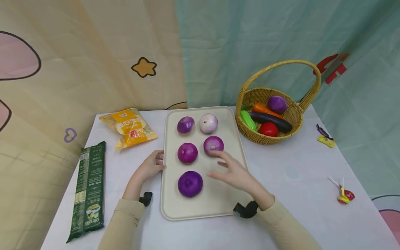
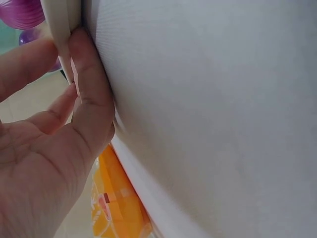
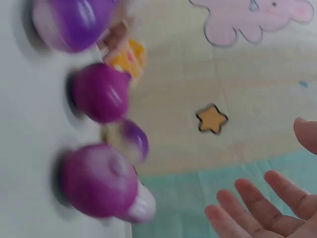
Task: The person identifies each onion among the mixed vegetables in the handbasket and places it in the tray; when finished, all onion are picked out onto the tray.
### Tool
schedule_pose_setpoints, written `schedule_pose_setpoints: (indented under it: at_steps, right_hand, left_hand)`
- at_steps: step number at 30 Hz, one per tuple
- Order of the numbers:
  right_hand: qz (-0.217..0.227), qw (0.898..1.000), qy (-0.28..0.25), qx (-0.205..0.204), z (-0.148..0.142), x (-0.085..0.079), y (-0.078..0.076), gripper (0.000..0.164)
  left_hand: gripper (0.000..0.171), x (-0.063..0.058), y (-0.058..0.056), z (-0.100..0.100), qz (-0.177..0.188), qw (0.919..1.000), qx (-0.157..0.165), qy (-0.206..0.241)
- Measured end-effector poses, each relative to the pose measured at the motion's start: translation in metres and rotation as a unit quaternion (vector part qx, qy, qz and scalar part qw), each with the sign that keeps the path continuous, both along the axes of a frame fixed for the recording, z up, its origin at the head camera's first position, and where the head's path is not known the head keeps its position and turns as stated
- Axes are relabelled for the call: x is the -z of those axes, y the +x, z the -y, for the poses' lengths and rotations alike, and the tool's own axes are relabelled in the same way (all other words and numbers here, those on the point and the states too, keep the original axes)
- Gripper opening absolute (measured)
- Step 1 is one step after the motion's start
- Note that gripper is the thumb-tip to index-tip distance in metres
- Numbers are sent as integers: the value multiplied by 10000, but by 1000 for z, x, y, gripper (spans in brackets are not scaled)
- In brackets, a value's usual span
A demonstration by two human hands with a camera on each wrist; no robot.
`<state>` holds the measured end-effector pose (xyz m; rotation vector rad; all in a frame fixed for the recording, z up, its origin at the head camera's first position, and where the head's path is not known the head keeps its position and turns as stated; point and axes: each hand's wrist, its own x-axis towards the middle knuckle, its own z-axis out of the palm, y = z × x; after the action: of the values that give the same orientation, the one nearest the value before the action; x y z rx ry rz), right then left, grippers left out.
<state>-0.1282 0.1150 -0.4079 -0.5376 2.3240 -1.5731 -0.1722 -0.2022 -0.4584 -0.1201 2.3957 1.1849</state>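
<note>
My left hand (image 1: 151, 166) pinches the left rim of a cream tray (image 1: 218, 205), thumb and fingertips at its edge in the left wrist view. On the tray sit several round onions: a dark purple one (image 1: 190, 184) in front, two magenta ones (image 1: 187, 153) in the middle row, a small purple one (image 1: 185, 125) and a whitish one (image 1: 208, 123) at the back. My right hand (image 1: 232, 172) hovers over the tray's right side, fingers spread and holding nothing. Its fingertips overlap the right magenta onion (image 1: 214, 144) in the head view, while the right wrist view shows a gap.
A wicker basket (image 1: 260, 139) with a tall handle stands back right, holding a purple onion, carrot, eggplant, tomato and green vegetable. To the left lie a yellow food bag (image 1: 131, 126) and a long green packet (image 1: 89, 191). Wrapped candies (image 1: 326, 140) and lollipops (image 1: 343, 197) lie far right.
</note>
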Motion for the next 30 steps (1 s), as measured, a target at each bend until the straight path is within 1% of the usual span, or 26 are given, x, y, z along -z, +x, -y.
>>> schedule_pose_setpoints:
  at_steps: [2,3,5,6,7,9,11,12,13,15,17,19,21,22,24,27,30]
  right_hand:
    - [-199,9983,-251,477,-23,-19,-22,54]
    - [-333,9958,-361,775,-35,-28,-34,48]
    - [-468,9884,-426,1382,-56,-43,-57,43]
    - [-531,9814,-496,1775,-66,-48,-70,41]
    - [-595,9738,-496,2136,-76,-52,-82,41]
    - [-711,9553,-492,2827,-94,-56,-107,42]
    - [-751,9336,-567,3458,-112,-57,-132,44]
    - [-778,9210,-581,3772,-120,-56,-144,46]
    - [-746,9112,-593,4007,-127,-55,-154,48]
    - [-630,8925,-649,4419,-140,-50,-170,52]
    - [-448,8745,-653,4786,-150,-45,-181,56]
    - [-169,8617,-598,5036,-157,-37,-188,59]
    - [102,8551,-415,5167,-161,-29,-191,63]
    - [275,8546,-354,5173,-162,-26,-192,66]
    - [592,8573,-294,5106,-165,-19,-194,73]
    - [995,8617,-410,4959,-168,-9,-197,84]
    - [1157,8649,-179,4880,-173,-4,-199,90]
  left_hand:
    - [60,-1,0,0,-20,10000,25,-21]
    - [60,-2,0,0,-26,10000,7,-18]
    - [60,-2,0,1,-20,10000,-41,-12]
    - [59,-1,0,2,-35,10000,-34,-8]
    - [59,-1,0,2,-29,10000,-47,-6]
    - [59,0,0,3,-18,10000,-77,26]
    - [59,0,1,3,-41,10000,-59,53]
    - [59,0,1,3,-49,10000,-36,63]
    - [58,-1,1,2,-87,9999,-10,49]
    - [59,-2,2,1,-118,9999,40,81]
    - [59,-1,2,0,-121,9998,56,115]
    - [59,-1,3,0,-122,9998,42,139]
    - [60,1,3,-1,-82,9999,-2,152]
    - [60,1,3,-2,-82,9999,-29,124]
    - [60,1,3,-2,-87,9999,-80,62]
    - [60,1,4,-2,-133,9998,-120,-1]
    - [60,2,5,-1,-143,9998,-167,37]
